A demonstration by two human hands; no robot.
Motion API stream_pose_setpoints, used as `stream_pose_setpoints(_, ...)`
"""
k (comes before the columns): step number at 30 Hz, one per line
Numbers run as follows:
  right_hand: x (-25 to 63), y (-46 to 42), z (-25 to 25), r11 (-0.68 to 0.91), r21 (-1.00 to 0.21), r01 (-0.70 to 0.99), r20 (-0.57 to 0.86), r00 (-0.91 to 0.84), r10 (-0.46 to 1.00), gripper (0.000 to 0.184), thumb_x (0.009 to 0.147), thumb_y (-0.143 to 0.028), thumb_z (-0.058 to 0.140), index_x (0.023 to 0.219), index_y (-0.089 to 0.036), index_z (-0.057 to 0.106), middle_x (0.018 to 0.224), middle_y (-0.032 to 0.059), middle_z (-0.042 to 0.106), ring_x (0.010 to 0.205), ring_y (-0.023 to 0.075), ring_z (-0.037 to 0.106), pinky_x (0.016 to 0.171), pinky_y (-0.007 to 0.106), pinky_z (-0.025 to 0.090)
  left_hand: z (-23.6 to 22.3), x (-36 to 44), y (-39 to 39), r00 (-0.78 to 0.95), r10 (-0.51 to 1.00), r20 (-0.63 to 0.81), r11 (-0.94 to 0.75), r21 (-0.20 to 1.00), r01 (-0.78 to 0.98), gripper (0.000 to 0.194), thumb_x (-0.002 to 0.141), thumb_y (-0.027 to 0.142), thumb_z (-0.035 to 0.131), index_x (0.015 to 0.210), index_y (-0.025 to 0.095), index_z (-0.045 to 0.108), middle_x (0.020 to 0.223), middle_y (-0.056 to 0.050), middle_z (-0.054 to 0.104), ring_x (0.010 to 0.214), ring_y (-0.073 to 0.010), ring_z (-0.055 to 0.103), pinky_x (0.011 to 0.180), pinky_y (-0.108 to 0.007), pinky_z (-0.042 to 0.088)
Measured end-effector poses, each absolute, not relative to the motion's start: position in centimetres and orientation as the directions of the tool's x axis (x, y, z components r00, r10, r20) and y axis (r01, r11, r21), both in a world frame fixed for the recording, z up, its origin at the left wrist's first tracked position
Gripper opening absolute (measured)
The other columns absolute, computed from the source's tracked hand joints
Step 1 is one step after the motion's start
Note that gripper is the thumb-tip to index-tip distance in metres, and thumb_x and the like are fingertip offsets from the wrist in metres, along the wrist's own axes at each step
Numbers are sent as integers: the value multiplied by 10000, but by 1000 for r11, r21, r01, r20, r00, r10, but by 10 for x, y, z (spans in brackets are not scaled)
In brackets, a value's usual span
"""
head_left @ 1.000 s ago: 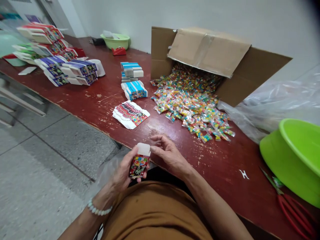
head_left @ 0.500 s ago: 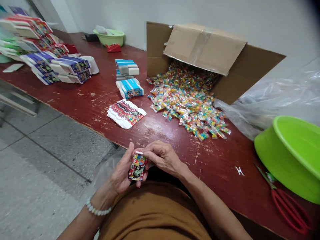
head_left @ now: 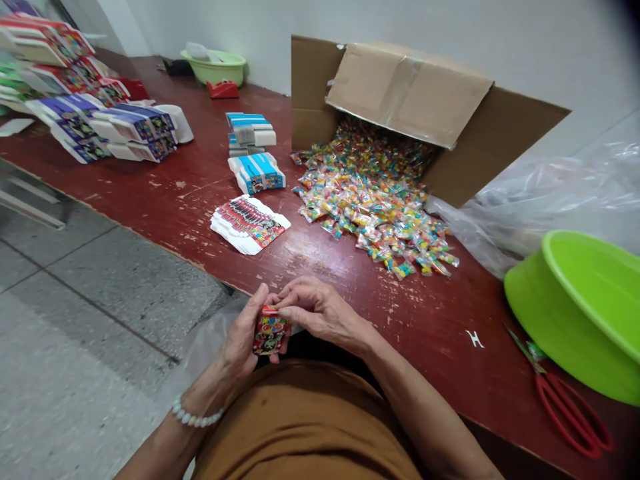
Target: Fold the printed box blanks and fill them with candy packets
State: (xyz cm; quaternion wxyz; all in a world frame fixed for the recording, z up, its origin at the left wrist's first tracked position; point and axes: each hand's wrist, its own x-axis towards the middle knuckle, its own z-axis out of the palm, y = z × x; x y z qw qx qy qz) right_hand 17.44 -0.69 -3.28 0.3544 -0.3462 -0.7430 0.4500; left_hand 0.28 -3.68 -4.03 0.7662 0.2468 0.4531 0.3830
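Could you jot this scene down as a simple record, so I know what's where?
Left hand: holding a small printed box
Right hand: fingers at the small printed box's upper end
Ahead of the hands: fanned red-and-white cartons, blue-and-white bundles behind
Candy: many clear-wrapped packets, in and before an open cardboard box
Right side: green tub, red-handled scissors
Surface: scuffed dark-red table

The small, red printed box looked like smooth card. The dark red bench had glossy, chipped paint. The large brown carton was matt cardboard; the small, clear sweet packets were shiny plastic film, the round lime-green tub smooth plastic.
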Motion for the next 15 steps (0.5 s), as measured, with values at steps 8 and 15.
stream_pose_setpoints(8, 168, 3, -50, 377, -877, 298, 151, -574, 805, 90, 902, -283, 719, 947, -207, 702, 1097, 48, 695, 1043, 183, 647, 945, 339, 498, -58, -3, -43, 177, 798, -576, 601, 743, -295, 431, 775, 604, 663, 901, 195, 610, 580, -1, 663, 407, -178, 604, 293, -220, 432)
stream_pose_setpoints(15, 139, 111, -57, 178, -749, 638, 95, -164, 982, 361, 956, -291, 628, 1295, -166, 608, 1276, 117, 644, 1151, 216, 614, 1004, 352, 473, -93, -47, -62, -72, 903, -424, 428, 868, 251, 492, 870, 686, 520, 963, 239, 702, 967, -54, 779, 893, -272, 734, 760, -340, 588)
